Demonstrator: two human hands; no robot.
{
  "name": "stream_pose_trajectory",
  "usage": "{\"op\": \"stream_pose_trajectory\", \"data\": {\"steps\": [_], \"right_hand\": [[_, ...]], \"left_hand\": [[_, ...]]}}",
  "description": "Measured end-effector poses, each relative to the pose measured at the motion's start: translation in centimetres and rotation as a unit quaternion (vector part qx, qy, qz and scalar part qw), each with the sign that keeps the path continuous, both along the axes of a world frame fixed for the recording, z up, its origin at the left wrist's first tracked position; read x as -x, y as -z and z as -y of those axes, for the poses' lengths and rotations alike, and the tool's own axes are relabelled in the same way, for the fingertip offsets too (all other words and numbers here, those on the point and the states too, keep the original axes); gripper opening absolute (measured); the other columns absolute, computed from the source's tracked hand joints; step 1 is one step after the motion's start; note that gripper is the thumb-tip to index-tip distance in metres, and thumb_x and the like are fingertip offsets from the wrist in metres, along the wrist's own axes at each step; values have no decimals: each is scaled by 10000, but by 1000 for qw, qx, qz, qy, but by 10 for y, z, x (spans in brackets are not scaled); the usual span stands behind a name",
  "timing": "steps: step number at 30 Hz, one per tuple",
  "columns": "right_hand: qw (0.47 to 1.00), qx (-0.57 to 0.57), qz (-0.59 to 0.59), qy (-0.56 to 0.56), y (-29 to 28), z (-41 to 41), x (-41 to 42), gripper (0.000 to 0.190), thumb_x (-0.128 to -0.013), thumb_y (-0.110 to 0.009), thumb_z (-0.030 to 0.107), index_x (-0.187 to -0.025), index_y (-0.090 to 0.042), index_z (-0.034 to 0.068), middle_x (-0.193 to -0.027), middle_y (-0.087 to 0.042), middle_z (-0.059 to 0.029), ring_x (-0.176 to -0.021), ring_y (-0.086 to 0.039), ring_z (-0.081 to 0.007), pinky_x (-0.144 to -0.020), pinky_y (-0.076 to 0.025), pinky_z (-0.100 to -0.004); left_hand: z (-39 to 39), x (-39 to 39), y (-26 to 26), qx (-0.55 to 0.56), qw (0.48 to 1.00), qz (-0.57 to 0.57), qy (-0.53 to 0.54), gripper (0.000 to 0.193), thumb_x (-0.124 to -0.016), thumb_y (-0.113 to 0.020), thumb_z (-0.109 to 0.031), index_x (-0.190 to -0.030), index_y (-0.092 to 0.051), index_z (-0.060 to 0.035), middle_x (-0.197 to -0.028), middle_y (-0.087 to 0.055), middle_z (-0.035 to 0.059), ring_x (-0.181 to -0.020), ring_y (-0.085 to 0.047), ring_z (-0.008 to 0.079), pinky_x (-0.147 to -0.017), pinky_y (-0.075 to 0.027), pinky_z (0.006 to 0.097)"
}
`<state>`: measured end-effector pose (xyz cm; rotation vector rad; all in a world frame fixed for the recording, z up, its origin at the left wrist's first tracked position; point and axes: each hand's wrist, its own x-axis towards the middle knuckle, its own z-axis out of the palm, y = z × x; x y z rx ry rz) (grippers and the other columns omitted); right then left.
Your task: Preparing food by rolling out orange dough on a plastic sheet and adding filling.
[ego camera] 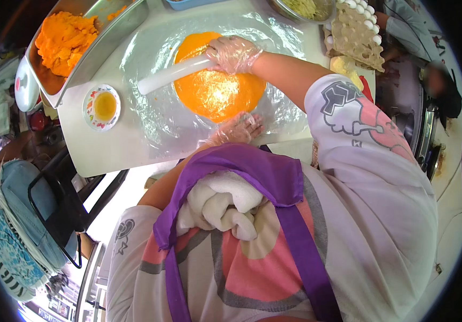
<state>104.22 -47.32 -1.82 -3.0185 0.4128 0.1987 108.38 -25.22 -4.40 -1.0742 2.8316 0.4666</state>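
A flattened round of orange dough lies on a clear plastic sheet spread over the table. Its surface is glossy, and film seems to cover it. My right hand, in a thin clear plastic glove, grips one end of a white rolling pin. The pin lies slantwise across the dough's upper left, its other end reaching past the dough onto the sheet. At the dough's near edge rests my left hand, also gloved, fingers apart and holding nothing.
A metal tray with a mound of orange dough stands at far left. Nearer is a patterned bowl of yellowish liquid. A metal bowl of pale shreds and egg cartons stand at back right. A seated person is at left.
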Motion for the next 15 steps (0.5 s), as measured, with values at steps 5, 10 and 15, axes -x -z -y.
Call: {"op": "stream_pose_trajectory", "data": {"steps": [5, 10, 15], "right_hand": [[995, 0, 70, 68, -3, -7, -6, 370, -873, -570, 407, -1007, -559, 63, -959, -576, -140, -915, -608, -296, -761, -514, -412], [982, -50, 84, 161, -2, -33, 6, 381, -873, -572, 413, -1009, -542, 58, -955, -579, -161, -902, -608, -328, -776, -498, -445], [982, -83, 28, 170, -23, -83, 44, 363, -879, -555, 417, -1057, -581, 102, -1003, -604, -140, -957, -607, -322, -836, -475, -451]], "left_hand": [[5, -2, -8, -11, 1000, -28, -2, 578, -936, -407, -429, -1403, -373, -91, -1502, -310, 84, -1379, -311, 230, -1114, -213, 472], [2, -16, -10, -54, 997, -61, -2, 589, -933, -426, -461, -1401, -387, -107, -1509, -297, 79, -1393, -281, 237, -1127, -198, 478], [-8, -42, -18, -91, 992, -87, 2, 615, -919, -444, -482, -1397, -395, -99, -1511, -295, 76, -1404, -254, 236, -1137, -180, 477]]}}
